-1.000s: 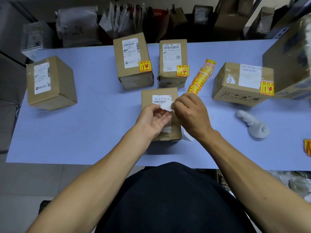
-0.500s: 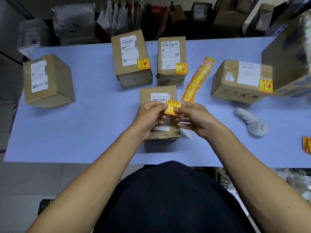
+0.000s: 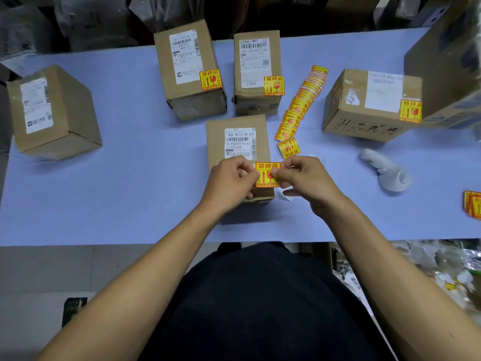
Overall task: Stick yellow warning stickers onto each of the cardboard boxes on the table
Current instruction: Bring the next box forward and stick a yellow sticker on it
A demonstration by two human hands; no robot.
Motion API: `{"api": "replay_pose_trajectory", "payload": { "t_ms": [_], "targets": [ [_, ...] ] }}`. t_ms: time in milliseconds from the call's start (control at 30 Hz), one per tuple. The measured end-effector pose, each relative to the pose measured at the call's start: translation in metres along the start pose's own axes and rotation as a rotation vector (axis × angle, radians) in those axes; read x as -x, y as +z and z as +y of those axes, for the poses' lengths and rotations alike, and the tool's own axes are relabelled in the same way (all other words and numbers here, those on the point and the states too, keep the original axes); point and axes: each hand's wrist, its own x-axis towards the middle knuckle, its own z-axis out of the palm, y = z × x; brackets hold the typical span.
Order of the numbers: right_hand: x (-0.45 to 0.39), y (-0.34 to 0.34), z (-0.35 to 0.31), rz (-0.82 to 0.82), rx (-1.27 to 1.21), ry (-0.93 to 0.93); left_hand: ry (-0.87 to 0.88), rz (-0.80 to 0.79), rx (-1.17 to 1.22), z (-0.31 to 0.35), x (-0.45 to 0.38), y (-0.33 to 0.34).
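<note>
A yellow warning sticker (image 3: 268,174) is pinched by its two side edges between my left hand (image 3: 231,179) and my right hand (image 3: 303,178), over the lower right of the nearest cardboard box (image 3: 236,126), below its white shipping label. A fanned row of yellow stickers (image 3: 299,108) lies on the table right of this box. Two boxes behind, one (image 3: 187,71) and another (image 3: 256,71), each carry a yellow sticker, as does the box at right (image 3: 369,105). The box at far left (image 3: 52,110) shows only a white label.
A white handheld scanner (image 3: 385,170) lies right of my hands. More yellow stickers (image 3: 472,204) sit at the right edge of the blue table (image 3: 130,178). A large box (image 3: 447,61) looms at the upper right. Bags and cartons crowd behind the table.
The sticker was turned from its white backing side to its yellow face, and both hands lowered it toward the near end of the closest box.
</note>
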Motion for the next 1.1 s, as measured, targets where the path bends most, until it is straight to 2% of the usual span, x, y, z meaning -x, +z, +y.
{"api": "replay_pose_trajectory", "payload": {
  "t_ms": [200,433,867,1100],
  "targets": [
    [0.003,0.01,0.016,0.084,0.089,-0.002,0.064,-0.086,-0.284,-0.003,0.002,0.0],
    [0.003,0.013,0.022,0.178,0.227,-0.053,0.039,-0.096,-0.396,0.0,-0.002,0.001],
    [0.004,0.015,0.017,0.171,0.584,-0.126,0.021,-0.142,-0.432,0.001,-0.006,-0.003],
    [0.006,0.019,0.015,0.225,0.753,-0.183,0.022,-0.156,-0.42,0.001,-0.006,-0.003]
  ]
}}
